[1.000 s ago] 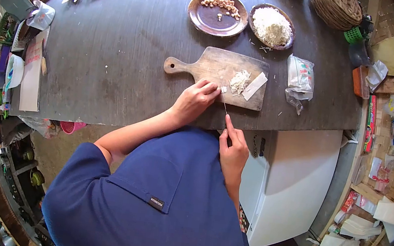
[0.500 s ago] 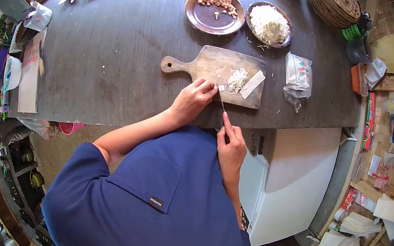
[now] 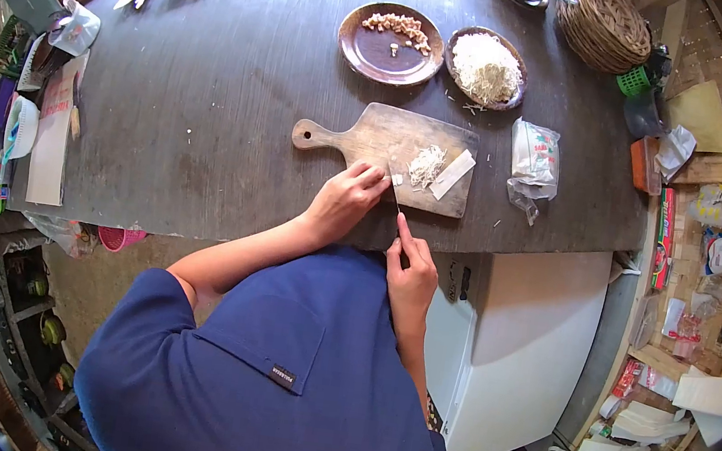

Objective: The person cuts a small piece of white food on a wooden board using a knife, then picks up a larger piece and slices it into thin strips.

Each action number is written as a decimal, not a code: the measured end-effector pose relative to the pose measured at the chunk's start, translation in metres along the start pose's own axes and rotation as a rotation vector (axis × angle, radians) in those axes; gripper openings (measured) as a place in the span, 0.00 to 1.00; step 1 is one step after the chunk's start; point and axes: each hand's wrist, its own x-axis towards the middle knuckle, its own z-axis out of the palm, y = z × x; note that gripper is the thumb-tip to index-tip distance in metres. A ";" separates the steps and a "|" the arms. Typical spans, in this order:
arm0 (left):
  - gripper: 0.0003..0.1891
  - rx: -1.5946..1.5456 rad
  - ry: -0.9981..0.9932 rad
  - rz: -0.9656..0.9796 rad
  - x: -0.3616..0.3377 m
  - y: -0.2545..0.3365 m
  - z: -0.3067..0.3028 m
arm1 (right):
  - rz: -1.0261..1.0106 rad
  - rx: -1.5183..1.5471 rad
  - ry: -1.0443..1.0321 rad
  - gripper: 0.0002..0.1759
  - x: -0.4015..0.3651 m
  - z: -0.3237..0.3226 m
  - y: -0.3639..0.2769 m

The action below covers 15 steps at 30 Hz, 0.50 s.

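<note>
My right hand (image 3: 412, 273) is closed round the handle of a knife (image 3: 397, 196), whose thin blade points up onto the wooden cutting board (image 3: 371, 134). At the board's near edge my left hand (image 3: 348, 201) has its fingertips pressed together beside the blade. They hold a small white food piece, mostly hidden by the fingers. Against the blade lies a little cut white bit (image 3: 397, 179). To the right on the board are a heap of thin white strips (image 3: 426, 167) and a flat pale slab (image 3: 452, 175).
Beyond the board stand a brown plate (image 3: 366, 60) of small brownish pieces and a bowl heaped with white shreds (image 3: 488, 67). A plastic packet (image 3: 535, 157) lies to the right. Woven baskets (image 3: 604, 28) sit at the far right, and a white appliance (image 3: 533, 339) is below the table edge.
The view has tilted slightly, so the tabletop things sit lower and stacked plates show at the top. Both hands stay at the board, with the knife still beside the left fingertips.
</note>
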 end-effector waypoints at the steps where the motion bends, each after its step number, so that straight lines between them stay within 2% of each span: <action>1: 0.16 -0.006 -0.002 -0.001 0.000 0.001 -0.001 | 0.004 0.016 -0.015 0.27 0.006 0.001 -0.003; 9: 0.14 -0.012 -0.007 0.002 0.000 0.000 -0.001 | 0.022 -0.047 -0.081 0.27 0.002 -0.018 -0.012; 15: 0.15 -0.006 -0.019 -0.013 0.001 0.000 -0.001 | 0.040 -0.047 -0.060 0.27 0.005 -0.002 -0.005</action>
